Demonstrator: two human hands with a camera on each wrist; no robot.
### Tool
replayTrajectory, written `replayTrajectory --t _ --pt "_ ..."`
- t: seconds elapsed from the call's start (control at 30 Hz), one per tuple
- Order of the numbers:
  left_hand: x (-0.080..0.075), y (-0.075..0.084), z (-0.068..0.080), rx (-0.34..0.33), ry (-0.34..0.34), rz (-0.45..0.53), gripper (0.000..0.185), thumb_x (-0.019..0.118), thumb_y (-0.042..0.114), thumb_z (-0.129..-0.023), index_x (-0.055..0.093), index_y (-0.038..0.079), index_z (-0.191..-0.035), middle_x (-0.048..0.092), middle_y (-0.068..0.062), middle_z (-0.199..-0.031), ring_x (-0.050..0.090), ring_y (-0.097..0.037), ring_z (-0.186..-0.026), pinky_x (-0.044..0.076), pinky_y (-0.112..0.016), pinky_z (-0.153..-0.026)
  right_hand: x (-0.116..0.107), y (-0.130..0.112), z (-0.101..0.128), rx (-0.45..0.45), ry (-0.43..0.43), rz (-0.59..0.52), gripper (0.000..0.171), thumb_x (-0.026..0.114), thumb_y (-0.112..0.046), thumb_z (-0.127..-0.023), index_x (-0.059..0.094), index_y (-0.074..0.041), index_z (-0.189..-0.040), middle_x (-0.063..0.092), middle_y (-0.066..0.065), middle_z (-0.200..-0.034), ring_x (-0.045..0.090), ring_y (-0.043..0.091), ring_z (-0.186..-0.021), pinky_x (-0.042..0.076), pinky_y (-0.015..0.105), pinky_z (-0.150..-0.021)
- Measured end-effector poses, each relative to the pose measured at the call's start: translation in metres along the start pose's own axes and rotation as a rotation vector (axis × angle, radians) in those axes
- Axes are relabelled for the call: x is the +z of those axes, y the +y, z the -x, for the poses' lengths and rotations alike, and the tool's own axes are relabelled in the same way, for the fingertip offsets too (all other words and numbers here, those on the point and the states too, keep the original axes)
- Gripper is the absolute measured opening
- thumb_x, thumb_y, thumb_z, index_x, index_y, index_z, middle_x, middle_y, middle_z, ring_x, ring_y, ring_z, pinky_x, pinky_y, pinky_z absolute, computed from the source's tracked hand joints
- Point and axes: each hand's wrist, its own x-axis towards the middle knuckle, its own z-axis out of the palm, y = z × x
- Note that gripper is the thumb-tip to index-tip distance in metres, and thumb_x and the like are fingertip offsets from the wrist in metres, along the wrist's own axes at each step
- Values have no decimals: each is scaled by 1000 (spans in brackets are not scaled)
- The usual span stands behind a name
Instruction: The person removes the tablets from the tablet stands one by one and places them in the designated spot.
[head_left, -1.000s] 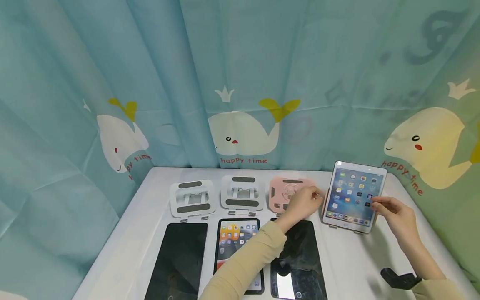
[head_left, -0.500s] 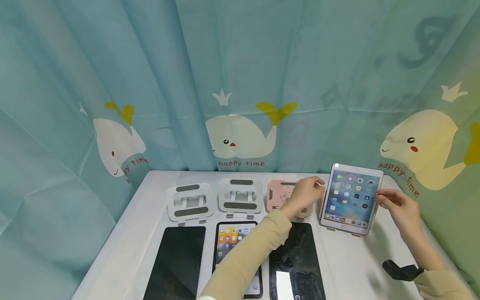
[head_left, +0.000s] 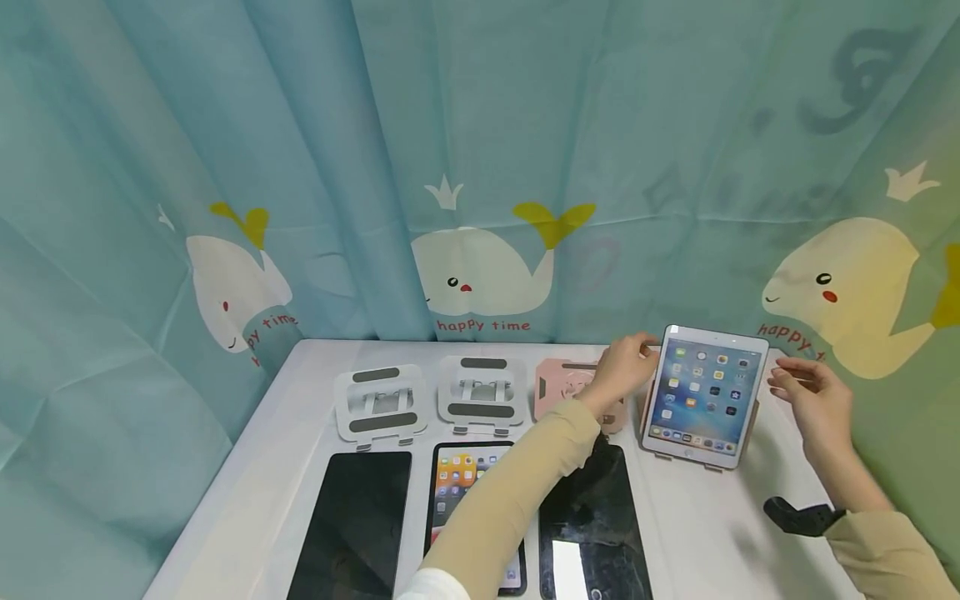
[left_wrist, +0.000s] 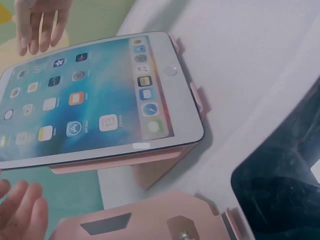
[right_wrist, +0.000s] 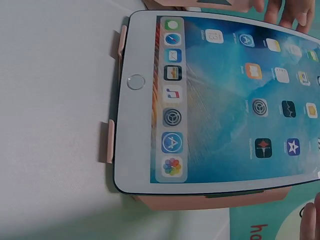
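A small white tablet with a lit home screen [head_left: 703, 393] leans on a pink folding stand [right_wrist: 210, 201] at the right end of the white table [head_left: 697, 533], its bottom edge caught by two short pink lips. The left hand [head_left: 624, 368] hovers just beside its left edge, fingers relaxed and gripping nothing; the right hand [head_left: 813, 398] hangs open just off the right edge. With neither hand holding it, a knuckle brushing the top corner could tip the tablet off those shallow lips, or nudge the stand toward the second pink stand [head_left: 572, 387] beside it.
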Motion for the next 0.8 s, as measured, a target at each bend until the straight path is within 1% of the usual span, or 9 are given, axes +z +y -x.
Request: replayTrajectory --t 0.13,0.2,0.27,0.4,0.47,0.53,0.57,0.67,0.8 --pt "1 2 -4 -15 27 66 33 53 25 -98 59 21 -130 70 3 -107 62 -4 -75 41 -15 -59 0 0 -4 -16 -21 -24 15 58 -8 -93 61 -22 -91 63 -20 -78 63 -8 -63 50 8 -57" --pt "3 3 -5 -13 41 92 33 54 26 -98 59 20 -130 70 2 -107 64 -5 -77 42 -15 -60 -1 5 -10 -6 -31 -33 10 60 -11 -94 62 -21 -93 63 -19 -79 64 -7 -64 51 9 -57" --pt "4 4 -6 -6 48 120 32 54 25 -98 59 19 -129 70 1 -106 66 -6 -80 43 -15 -61 -4 16 -20 3 -31 -61 5 62 -15 -93 64 -18 -96 65 -17 -80 64 -4 -66 52 10 -57" --pt "9 4 -5 -9 52 187 30 54 23 -98 59 18 -128 69 0 -107 66 -8 -84 45 -16 -62 -11 42 -38 -4 -52 -145 13 65 -22 -91 68 -16 -102 67 -13 -84 66 0 -70 54 14 -58" --pt "13 4 -5 -21 62 232 29 53 21 -98 60 19 -127 68 -1 -107 65 -8 -83 45 -17 -61 -9 40 -35 -11 -78 -217 10 64 -18 -91 69 -15 -99 69 -12 -81 66 1 -68 54 16 -57" --pt "15 4 -4 -30 78 268 28 53 20 -98 60 19 -125 68 -1 -107 65 -8 -82 45 -18 -60 -4 28 -26 4 -98 -253 7 61 -15 -93 68 -17 -94 69 -11 -79 66 2 -67 54 16 -57" --pt "16 4 -4 -34 87 283 27 54 19 -98 61 20 -124 67 -1 -106 64 -7 -81 44 -18 -59 -3 27 -25 4 -104 -274 8 61 -14 -93 68 -16 -93 69 -11 -78 66 2 -67 54 16 -57" --pt "19 4 -6 -40 111 319 26 54 17 -97 61 20 -122 67 -1 -104 62 -5 -75 43 -18 -56 -11 52 -44 15 -94 -255 8 64 -15 -91 69 -18 -96 70 -12 -79 67 1 -67 55 17 -58" --pt "20 4 -7 -60 117 358 25 55 16 -97 61 21 -120 66 -1 -103 59 -3 -70 42 -17 -54 -32 113 -89 0 -70 -200 22 70 -19 -87 69 -15 -109 71 -11 -87 68 4 -70 56 19 -58"
